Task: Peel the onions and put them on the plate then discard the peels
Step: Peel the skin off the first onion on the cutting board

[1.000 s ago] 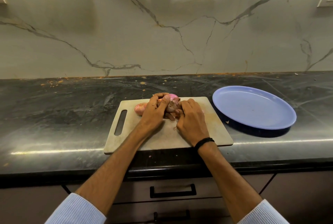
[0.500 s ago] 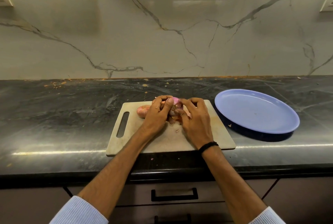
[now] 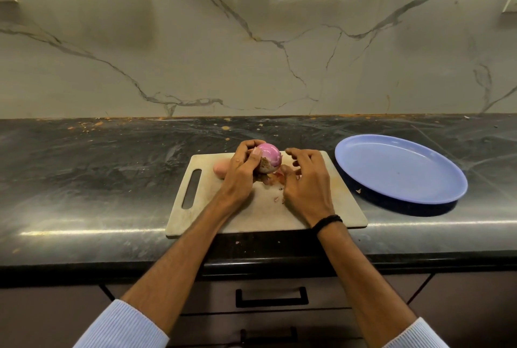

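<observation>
Item 1. Countertop (image 3: 98,180): dark stone running across the middle of the frame, with orange specks near its back edge at upper left. A veined marble wall (image 3: 251,54) stands behind it.

Item 2. Cutting board (image 3: 251,216): pale, flat on the countertop at centre frame, with its handle slot (image 3: 191,188) on the left side.

Item 3. Second onion (image 3: 219,171): skin still on, lying on the board's upper left part, mostly hidden behind the left hand.

Item 4. Left hand (image 3: 239,177): fingers and thumb curled round the peeled onion (image 3: 270,156), holding it raised just above the board's far edge. The onion is glossy pink-purple, with its brown root end turned toward the camera.

Item 5. Peels (image 3: 275,178): reddish scraps on the board directly below the held onion, with smaller flakes lower down.

Item 6. Right hand (image 3: 307,185): just right of the onion and apart from it, fingers spread and loosely bent, holding nothing. The thumb appears to lie by the peels, though contact is unclear. A black wristband (image 3: 327,222) is on the wrist.

Item 7. Plate (image 3: 400,171): blue, on the countertop just right of the board.

Item 8. Drawer handle (image 3: 271,298): black, at lower centre below the counter edge.
</observation>
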`<state>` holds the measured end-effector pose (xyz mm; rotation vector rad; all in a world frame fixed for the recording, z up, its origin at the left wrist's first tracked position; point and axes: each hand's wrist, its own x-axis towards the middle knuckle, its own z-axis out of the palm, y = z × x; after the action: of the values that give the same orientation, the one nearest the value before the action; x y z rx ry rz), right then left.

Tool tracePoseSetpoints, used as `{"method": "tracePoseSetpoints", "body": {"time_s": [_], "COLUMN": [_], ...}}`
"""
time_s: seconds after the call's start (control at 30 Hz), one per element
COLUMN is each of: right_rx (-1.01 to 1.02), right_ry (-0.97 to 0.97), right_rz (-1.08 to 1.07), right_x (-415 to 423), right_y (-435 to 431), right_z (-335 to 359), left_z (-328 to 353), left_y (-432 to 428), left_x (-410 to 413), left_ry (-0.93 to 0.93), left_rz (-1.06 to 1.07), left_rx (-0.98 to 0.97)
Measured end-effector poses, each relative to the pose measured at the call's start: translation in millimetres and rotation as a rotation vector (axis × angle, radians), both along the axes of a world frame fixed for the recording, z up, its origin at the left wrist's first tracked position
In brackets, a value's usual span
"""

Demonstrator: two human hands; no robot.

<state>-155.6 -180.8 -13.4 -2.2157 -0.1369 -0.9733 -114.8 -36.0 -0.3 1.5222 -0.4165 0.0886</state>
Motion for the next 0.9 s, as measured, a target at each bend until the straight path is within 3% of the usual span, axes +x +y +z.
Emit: {"method": "tracePoseSetpoints", "body": {"time_s": [0.13,0.67,0.9], "right_rx": [-0.047,-0.191,-0.134], "right_ry": [-0.074,-0.11,-0.121], "right_rz": [0.134,0.091,0.092], "right_x": [1.2,-0.3,4.5], "right_y": [1.3,1.1,2.5], "right_z": [-1.3,-4.4,-3.5], "left_z": [0.7,-4.1,-2.6], "left_y": [-0.4,0.3,1.2], "left_x": [-0.6,5.4,4.9], "left_ry": [-0.008,0.087,0.111], "left_rz": [-0.015,-0.008,-0.011], "left_rx": [0.003,0.079,0.034]}}
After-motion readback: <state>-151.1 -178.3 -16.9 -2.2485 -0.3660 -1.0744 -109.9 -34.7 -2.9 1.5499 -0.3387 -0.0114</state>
